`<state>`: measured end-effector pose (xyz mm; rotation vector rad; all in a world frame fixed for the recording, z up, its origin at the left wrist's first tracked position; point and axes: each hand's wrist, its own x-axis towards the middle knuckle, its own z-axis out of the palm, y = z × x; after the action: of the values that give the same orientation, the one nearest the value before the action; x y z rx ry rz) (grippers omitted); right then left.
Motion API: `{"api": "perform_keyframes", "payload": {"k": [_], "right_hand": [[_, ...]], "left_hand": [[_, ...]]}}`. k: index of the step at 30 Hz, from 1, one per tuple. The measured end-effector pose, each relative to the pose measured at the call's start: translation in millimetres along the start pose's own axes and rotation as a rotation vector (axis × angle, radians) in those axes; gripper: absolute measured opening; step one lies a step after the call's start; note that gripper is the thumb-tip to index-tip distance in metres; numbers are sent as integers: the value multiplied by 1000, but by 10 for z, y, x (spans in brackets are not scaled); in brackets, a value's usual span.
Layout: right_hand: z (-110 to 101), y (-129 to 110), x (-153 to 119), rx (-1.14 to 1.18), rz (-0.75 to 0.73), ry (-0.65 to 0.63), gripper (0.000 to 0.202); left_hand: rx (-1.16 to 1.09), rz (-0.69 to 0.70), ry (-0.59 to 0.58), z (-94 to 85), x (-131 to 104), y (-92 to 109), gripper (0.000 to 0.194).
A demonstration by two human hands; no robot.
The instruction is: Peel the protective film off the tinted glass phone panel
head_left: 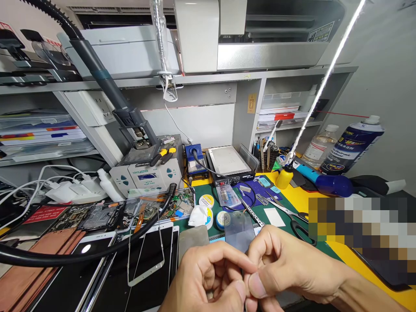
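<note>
Left hand [195, 275] is curled, fingertips pinched against the other's; smoky panel [239, 229] lies at 11 o'clock, long axis roughly 12-to-6 imo, nearer the right hand [289, 266], also pinching. Can't tell what's gripped tbh.

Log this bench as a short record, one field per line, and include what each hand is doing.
Left hand: low in front, fingers curled, fingertips meeting the other hand's
Right hand: thumb and fingers pinched together
Held item: hidden by the fingers
Beyond hands: dark see-through sheet; whether held, unclear
Left side: phones, with a thin white frame on one
Mat: green
Cutting tool: scissors, right of the sheet
Pliers: yellow-handled, on the grey machine
Back right: spray can, clear bottle
</note>
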<state>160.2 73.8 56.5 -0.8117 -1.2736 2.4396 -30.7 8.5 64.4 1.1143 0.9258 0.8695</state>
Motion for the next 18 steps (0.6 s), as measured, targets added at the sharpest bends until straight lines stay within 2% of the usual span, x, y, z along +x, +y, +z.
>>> {"api": "perform_keyframes", "payload": {"k": [18], "right_hand": [[8,0,-3,2,-21,-34,21]], "left_hand": [[-33,-13,16,37,-11,11,60]]}}
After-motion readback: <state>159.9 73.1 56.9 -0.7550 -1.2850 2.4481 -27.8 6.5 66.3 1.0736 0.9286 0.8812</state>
